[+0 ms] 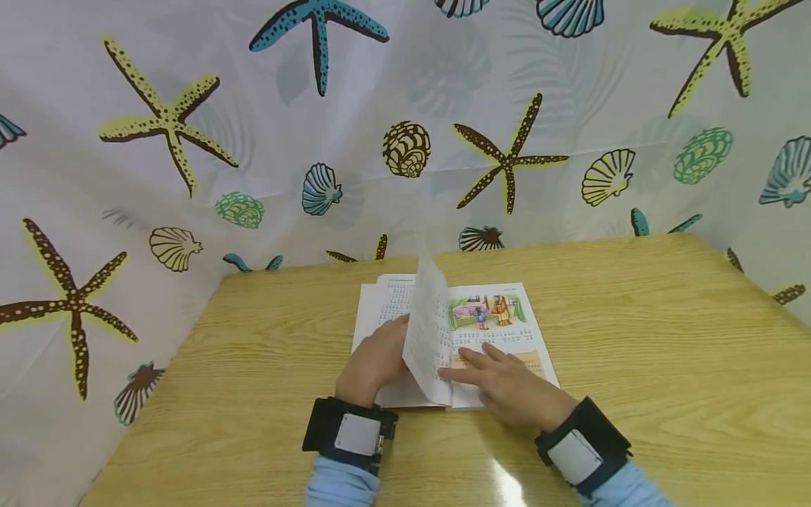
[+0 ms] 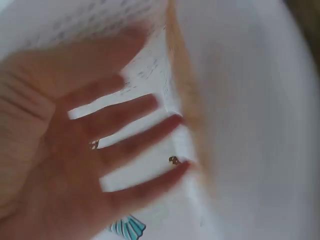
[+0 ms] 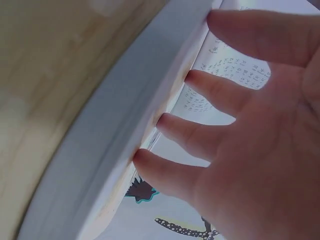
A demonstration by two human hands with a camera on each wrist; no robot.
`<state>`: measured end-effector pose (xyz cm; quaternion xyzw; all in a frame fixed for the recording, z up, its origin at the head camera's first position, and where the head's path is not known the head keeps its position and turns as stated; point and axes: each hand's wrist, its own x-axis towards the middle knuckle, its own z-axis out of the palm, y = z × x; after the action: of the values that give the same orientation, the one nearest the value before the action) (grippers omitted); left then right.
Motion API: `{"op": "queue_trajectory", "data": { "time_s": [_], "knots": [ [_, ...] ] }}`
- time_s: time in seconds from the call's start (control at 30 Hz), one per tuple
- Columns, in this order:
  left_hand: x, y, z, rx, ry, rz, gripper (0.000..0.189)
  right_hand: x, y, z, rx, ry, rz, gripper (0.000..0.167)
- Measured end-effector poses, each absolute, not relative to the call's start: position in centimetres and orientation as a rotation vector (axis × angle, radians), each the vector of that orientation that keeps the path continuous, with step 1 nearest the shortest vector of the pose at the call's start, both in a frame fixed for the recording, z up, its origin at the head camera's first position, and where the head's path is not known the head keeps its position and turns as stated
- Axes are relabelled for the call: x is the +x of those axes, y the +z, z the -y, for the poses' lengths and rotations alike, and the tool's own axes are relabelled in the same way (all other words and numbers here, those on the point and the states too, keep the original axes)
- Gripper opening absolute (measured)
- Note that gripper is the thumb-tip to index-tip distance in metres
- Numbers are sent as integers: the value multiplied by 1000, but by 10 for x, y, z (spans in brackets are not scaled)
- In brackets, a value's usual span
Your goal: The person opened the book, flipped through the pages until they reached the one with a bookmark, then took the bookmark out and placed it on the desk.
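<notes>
An open book (image 1: pixel 538 352) lies on the table, with printed text on its left side and a coloured picture on its right page. One leaf (image 1: pixel 428 331) stands nearly upright near the middle, tilted to the left. My left hand (image 1: pixel 374 359) is over the left side, its fingertips hidden behind that leaf in the head view. Spread, straight fingers show on this hand (image 2: pixel 85 135) in the left wrist view. My right hand (image 1: pixel 513 387) lies on the lower right page, its index finger reaching the foot of the upright leaf. The right wrist view shows its fingers (image 3: pixel 195 135) extended and apart, tips touching the paper.
The wood-grain table (image 1: pixel 665 338) reaches out on both sides of the book. Behind it hangs a white cloth (image 1: pixel 266 162) printed with starfish and shells. Black bands (image 1: pixel 345 433) with pale plates sit on both wrists, above light blue sleeves (image 1: pixel 342 484).
</notes>
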<state>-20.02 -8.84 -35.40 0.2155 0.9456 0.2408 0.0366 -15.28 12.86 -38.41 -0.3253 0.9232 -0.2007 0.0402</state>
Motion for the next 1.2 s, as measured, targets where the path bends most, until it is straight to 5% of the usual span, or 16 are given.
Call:
{"op": "queue_trajectory", "data": {
  "time_s": [0.33,0.63,1.2],
  "knots": [
    [-205,-343,93,869,808,-3345,38,-150,-381,-123,-906,-584,-2838,55],
    [-202,-359,79,601,469,-2682,84,-150,-381,-124,-902,-557,-2838,54],
    [-201,-362,79,532,550,-2634,88,-152,-383,-124,-918,-484,-2872,53]
  ]
}}
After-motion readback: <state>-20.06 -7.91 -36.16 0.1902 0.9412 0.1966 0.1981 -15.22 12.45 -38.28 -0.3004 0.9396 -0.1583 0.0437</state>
